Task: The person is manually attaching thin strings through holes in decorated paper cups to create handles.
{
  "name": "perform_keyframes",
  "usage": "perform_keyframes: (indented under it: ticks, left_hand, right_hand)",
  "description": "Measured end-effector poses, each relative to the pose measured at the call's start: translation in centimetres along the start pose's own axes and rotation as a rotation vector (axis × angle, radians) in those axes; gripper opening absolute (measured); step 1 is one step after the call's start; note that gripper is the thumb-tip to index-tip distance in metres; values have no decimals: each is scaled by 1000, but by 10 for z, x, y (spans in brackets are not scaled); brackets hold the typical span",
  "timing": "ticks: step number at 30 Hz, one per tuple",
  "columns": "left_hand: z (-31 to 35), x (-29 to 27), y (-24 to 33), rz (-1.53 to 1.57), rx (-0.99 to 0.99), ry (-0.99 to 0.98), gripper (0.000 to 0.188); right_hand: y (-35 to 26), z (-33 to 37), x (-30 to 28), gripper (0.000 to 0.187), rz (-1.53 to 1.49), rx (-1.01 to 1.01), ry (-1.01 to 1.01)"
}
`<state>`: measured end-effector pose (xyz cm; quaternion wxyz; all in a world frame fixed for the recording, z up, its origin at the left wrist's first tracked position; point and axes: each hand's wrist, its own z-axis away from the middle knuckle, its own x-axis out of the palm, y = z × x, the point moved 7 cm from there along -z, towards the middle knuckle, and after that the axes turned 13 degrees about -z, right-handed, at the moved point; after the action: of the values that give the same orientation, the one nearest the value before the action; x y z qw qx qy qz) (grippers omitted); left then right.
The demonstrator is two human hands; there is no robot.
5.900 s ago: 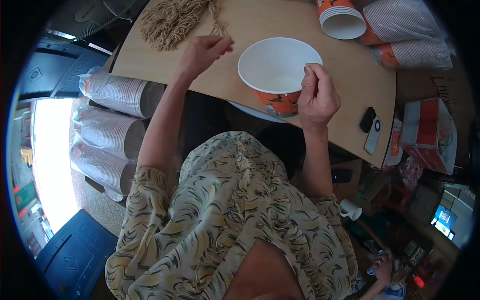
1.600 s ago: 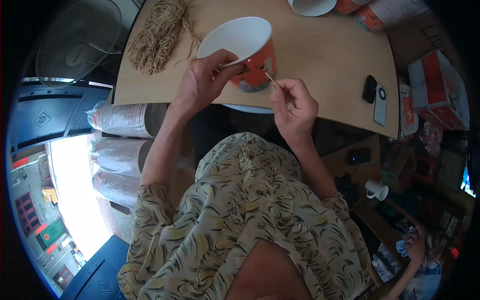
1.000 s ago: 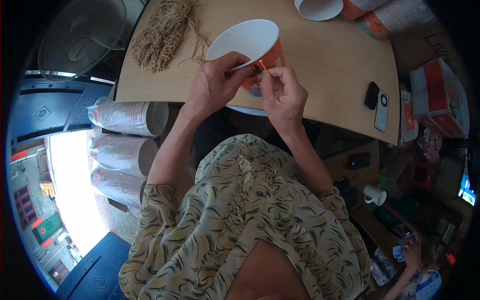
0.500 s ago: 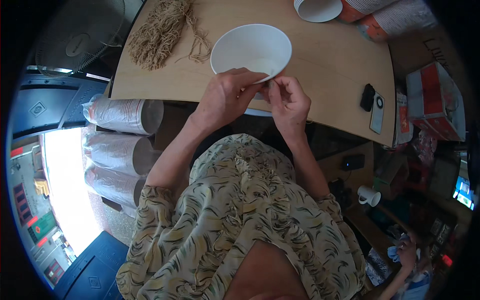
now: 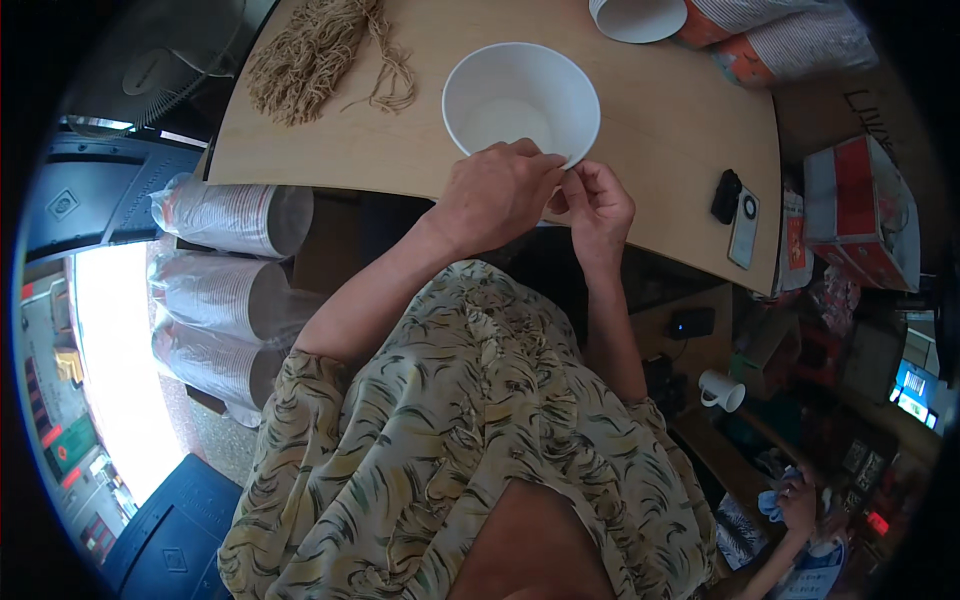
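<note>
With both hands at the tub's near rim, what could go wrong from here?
The tub is close to the table's front edge; a pull by the left hand or right hand might tip it toward the person.
The hands hide part of the rim, so a slip there might go unseen.
The phone lies near the table's right end; a bump might knock it off.

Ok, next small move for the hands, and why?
Probably steady the bucket by its near rim with the left hand, so the right hand can work beside it: both hands are at that rim, though anything between their fingertips is hidden.
</note>
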<state>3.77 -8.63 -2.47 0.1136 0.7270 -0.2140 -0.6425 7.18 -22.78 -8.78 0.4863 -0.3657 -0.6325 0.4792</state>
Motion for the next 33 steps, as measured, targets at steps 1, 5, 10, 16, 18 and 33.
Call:
perform_keyframes:
  ticks: [1,5,10,16,18,33]
  left_hand:
    - [-1,1,1,7,3,-11,29]
    - [-5,0,-1,-16,-14,-52,29]
    - [-8,2,-7,189,-6,23,26]
    - [-12,4,-12,218,-5,11,22]
    - [-12,5,-13,226,-11,10,22]
    - [-16,-3,-21,246,-91,46,21]
  right_hand:
    - [0,-1,-1,10,7,6,1]
    - [4,-3,-3,10,18,28,8]
    - [0,-3,-3,9,18,58,-11]
    - [-28,3,-6,15,127,-143,87]
    - [-41,2,-4,16,180,-165,111]
    - [-54,-13,17,7,700,-355,-3]
